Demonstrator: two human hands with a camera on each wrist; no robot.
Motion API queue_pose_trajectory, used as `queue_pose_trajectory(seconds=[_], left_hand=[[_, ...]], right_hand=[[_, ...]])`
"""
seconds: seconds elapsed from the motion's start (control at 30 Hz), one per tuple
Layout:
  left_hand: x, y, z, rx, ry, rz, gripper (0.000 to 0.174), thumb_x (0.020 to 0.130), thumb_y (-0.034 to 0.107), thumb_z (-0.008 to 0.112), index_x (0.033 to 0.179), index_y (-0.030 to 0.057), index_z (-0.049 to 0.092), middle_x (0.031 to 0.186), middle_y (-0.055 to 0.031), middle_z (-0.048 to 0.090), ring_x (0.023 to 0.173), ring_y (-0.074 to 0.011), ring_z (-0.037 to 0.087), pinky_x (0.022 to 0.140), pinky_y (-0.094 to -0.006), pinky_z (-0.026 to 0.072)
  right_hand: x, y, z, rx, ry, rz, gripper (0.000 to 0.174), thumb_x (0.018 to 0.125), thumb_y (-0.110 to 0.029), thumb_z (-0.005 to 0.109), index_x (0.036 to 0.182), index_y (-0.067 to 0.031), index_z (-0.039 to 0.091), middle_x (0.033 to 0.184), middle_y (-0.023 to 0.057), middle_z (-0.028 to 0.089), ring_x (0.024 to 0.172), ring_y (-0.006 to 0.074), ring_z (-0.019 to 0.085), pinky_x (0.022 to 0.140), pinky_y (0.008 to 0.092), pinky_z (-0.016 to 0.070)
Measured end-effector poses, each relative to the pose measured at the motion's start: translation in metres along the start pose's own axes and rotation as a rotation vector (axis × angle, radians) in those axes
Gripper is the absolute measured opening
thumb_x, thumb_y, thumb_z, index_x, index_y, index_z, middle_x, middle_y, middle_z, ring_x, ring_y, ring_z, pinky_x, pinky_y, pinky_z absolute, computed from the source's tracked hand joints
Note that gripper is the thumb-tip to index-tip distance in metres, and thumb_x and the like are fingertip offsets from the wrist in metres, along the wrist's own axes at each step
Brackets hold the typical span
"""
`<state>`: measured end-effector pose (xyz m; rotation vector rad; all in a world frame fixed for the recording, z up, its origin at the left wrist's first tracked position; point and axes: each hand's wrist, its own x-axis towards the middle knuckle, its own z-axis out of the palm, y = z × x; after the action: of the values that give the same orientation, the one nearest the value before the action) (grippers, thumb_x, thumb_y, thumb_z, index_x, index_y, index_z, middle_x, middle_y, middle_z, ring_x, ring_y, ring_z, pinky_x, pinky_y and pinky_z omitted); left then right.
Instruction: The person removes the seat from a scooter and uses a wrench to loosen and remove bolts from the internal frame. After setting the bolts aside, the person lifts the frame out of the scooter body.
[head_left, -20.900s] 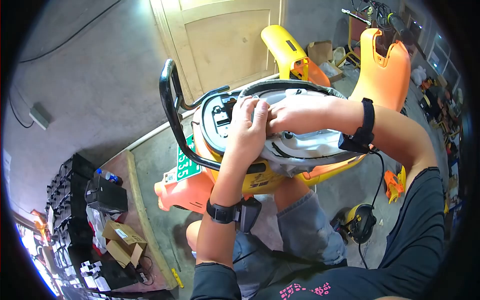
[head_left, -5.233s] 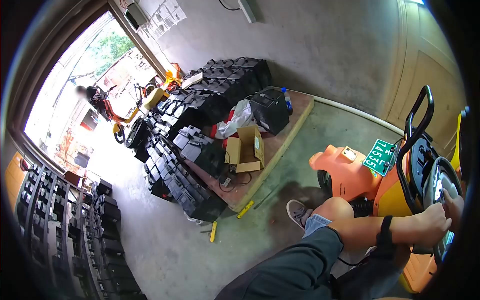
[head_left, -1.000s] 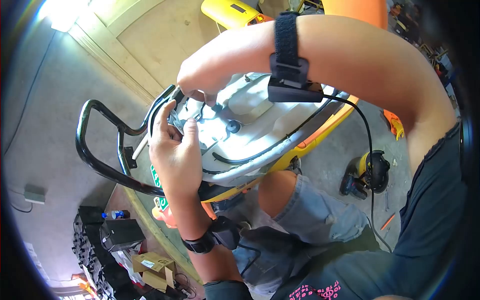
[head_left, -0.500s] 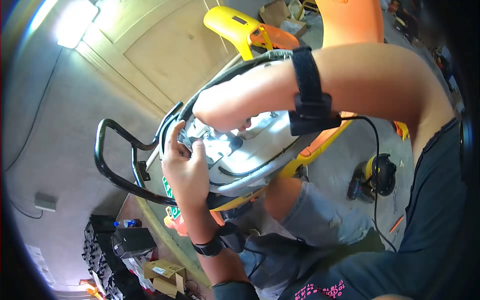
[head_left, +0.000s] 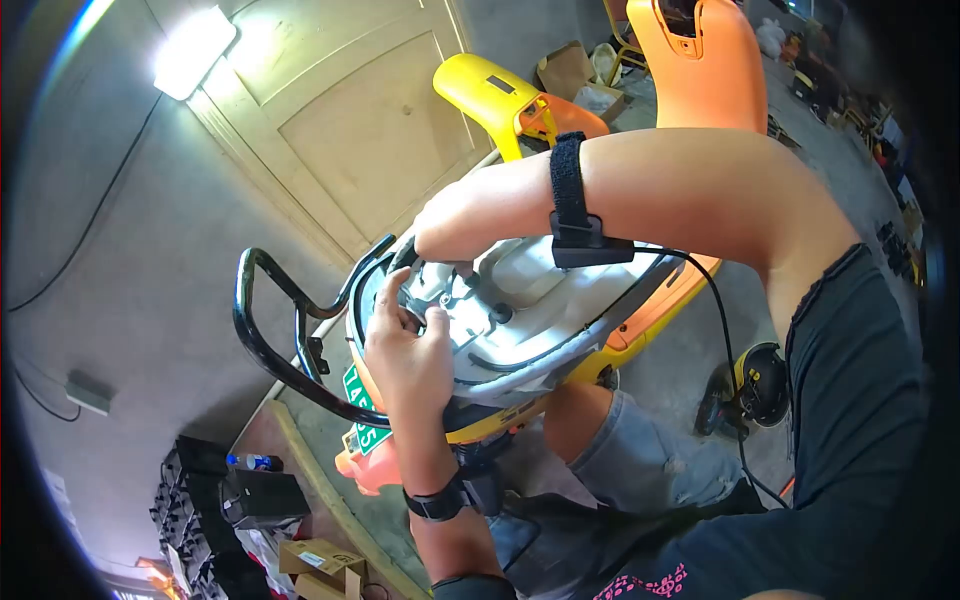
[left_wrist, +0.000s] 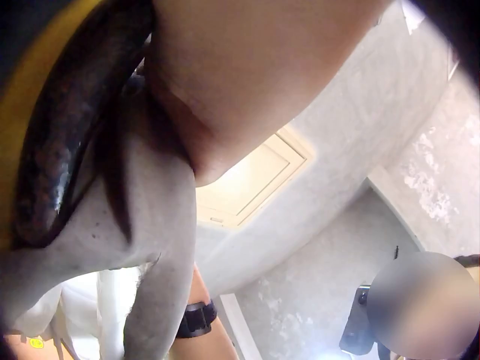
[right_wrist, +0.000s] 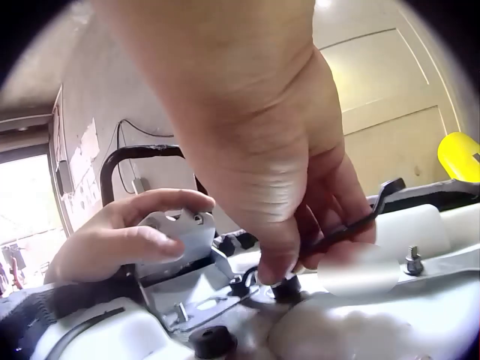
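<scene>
A scooter seat lies underside up, its white base ringed by a grey cover, across the orange and yellow scooter body. My right hand bends down over the seat's narrower end. In the right wrist view its curled fingers hold a dark wrench with a bent end, the thumb low beside a black rubber bumper. Opposite it, my left hand pinches a silver metal bracket standing up from the seat base. Nearby are another rubber bumper and a threaded stud.
A black tubular grab rail curves out beside my left forearm. A green number plate sits below it. Yellow and orange body panels stand behind the seat. A cable hangs from my right wrist camera. Black battery cases are at lower left.
Around five seconds ago the view faced the doorway; it is back over the seat. In the last second the view shifts, while both hands stay at the same end of the seat.
</scene>
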<state>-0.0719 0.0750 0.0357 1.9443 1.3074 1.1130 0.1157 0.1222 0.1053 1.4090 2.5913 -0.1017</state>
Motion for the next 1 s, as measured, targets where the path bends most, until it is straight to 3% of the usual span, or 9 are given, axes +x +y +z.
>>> queue_pose_trajectory(seconds=[0.07,0.2,0.27,0.33,0.47,0.5,0.73,0.8,1.0], left_hand=[[-0.001,0.002,-0.001,0.039,-0.014,-0.009,0.051,0.079,0.012,0.068,0.129,0.0099,0.064,0.067,-0.0033,0.046,0.062,-0.0164,0.049,0.061,-0.0331,0.042],[0.001,0.003,0.0,0.051,-0.03,-0.016,0.049,0.078,0.012,0.068,0.127,0.0099,0.064,0.067,-0.0037,0.045,0.06,-0.0172,0.048,0.06,-0.0341,0.0418],[0.0,0.004,0.0,0.044,-0.027,-0.002,0.049,0.078,0.012,0.068,0.127,0.0107,0.064,0.067,-0.0042,0.046,0.061,-0.0181,0.049,0.061,-0.0347,0.0426],[0.0,0.001,0.001,0.049,-0.007,0.012,0.049,0.077,0.012,0.068,0.126,0.0111,0.065,0.067,-0.0048,0.048,0.062,-0.0193,0.05,0.062,-0.0356,0.0435],[-0.001,0.001,0.002,0.045,0.0,0.004,0.049,0.077,0.013,0.069,0.126,0.0127,0.065,0.07,-0.0062,0.049,0.064,-0.0207,0.051,0.064,-0.0369,0.0447],[-0.001,0.001,0.002,0.061,0.022,0.033,0.048,0.077,0.008,0.065,0.125,0.0083,0.066,0.067,-0.0012,0.047,0.06,-0.0119,0.047,0.059,-0.0292,0.0418],[0.0,-0.003,0.003,0.031,0.03,0.053,0.047,0.076,0.008,0.067,0.123,0.0083,0.067,0.065,-0.0012,0.05,0.059,-0.0116,0.049,0.058,-0.0285,0.0425],[0.0,0.0,0.001,0.021,0.009,0.024,0.048,0.077,0.009,0.068,0.125,0.0079,0.066,0.068,-0.0019,0.053,0.061,-0.0124,0.052,0.061,-0.029,0.0457],[0.001,-0.002,0.003,0.032,0.026,0.043,0.05,0.077,0.011,0.067,0.127,0.0068,0.065,0.069,-0.0032,0.054,0.063,-0.013,0.053,0.063,-0.0288,0.046]], right_hand=[[0.007,-0.007,-0.007,-0.21,0.016,-0.083,0.017,0.083,-0.014,0.073,0.095,-0.0029,0.075,0.091,0.0147,0.074,0.081,0.0337,0.072,0.073,0.0415,0.0571],[0.029,-0.003,0.009,-0.462,0.116,-0.305,0.013,0.083,-0.017,0.068,0.085,-0.0058,0.074,0.084,0.0101,0.073,0.08,0.0299,0.072,0.07,0.0404,0.0578],[0.031,-0.004,0.014,-0.4,0.148,-0.238,0.011,0.083,-0.018,0.066,0.083,-0.0097,0.073,0.08,0.0073,0.071,0.08,0.028,0.072,0.069,0.0408,0.0576],[0.034,0.001,0.018,-0.541,0.153,-0.381,0.011,0.085,-0.018,0.065,0.079,-0.0123,0.073,0.081,0.0057,0.07,0.083,0.0259,0.071,0.069,0.0408,0.0572],[0.033,0.015,0.028,-0.486,0.22,-0.447,0.01,0.086,-0.019,0.064,0.083,-0.0099,0.068,0.082,0.0045,0.069,0.087,0.0233,0.07,0.074,0.0385,0.0566],[0.038,0.026,0.036,-0.648,0.305,-0.632,0.008,0.085,-0.018,0.063,0.085,-0.0095,0.065,0.084,0.0047,0.069,0.089,0.0243,0.069,0.073,0.0397,0.0563],[0.047,0.029,0.041,-0.594,0.51,-0.831,0.006,0.081,-0.019,0.065,0.083,-0.0144,0.062,0.086,0.0015,0.062,0.089,0.0212,0.062,0.079,0.0345,0.0528],[0.047,0.033,0.054,-0.511,0.562,-0.79,0.009,0.081,-0.021,0.065,0.086,-0.0147,0.06,0.087,0.0016,0.061,0.092,0.0222,0.061,0.081,0.0337,0.0527],[0.048,0.035,0.057,-0.74,0.681,-0.881,0.005,0.084,-0.02,0.062,0.086,-0.0155,0.061,0.092,0.0017,0.065,0.101,0.0245,0.062,0.091,0.0322,0.0514]])
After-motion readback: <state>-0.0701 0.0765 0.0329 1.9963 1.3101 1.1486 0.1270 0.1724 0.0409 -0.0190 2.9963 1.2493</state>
